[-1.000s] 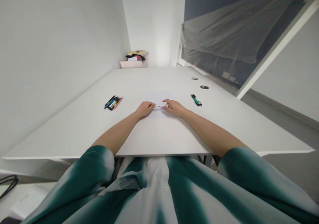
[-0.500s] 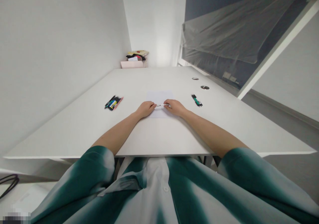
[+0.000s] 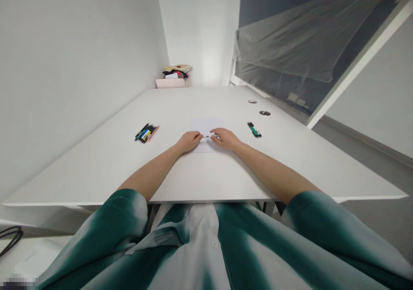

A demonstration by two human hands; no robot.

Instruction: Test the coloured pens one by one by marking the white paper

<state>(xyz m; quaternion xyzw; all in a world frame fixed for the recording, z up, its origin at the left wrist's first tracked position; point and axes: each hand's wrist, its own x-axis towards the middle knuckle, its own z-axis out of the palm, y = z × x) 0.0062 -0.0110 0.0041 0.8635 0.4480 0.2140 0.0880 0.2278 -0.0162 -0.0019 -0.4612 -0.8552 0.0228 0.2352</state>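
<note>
Over a sheet of white paper [image 3: 206, 147], a slim white pen [image 3: 207, 137] with a small dark mark lies roughly level between my two hands. My left hand [image 3: 189, 141] is closed, pinching the pen's left end between thumb and fingers. At the other end is my right hand [image 3: 226, 139], its thumb and index finger parted around the pen. A pale piece shows between those fingers; whether it touches them is unclear. The pen's right end is partly hidden by the right hand.
On the white table [image 3: 206, 174], a bunch of several pens [image 3: 146, 133] lies left and a smaller group of green and black pens [image 3: 254, 130] right. Two round metal discs [image 3: 265, 113] sit farther right. A pink box [image 3: 170, 83] stands at the far end; a covered dark panel [image 3: 306, 44] rises right.
The fingers of my right hand have spread apart around the pen's right end. My left hand keeps its pinch in the same place.
</note>
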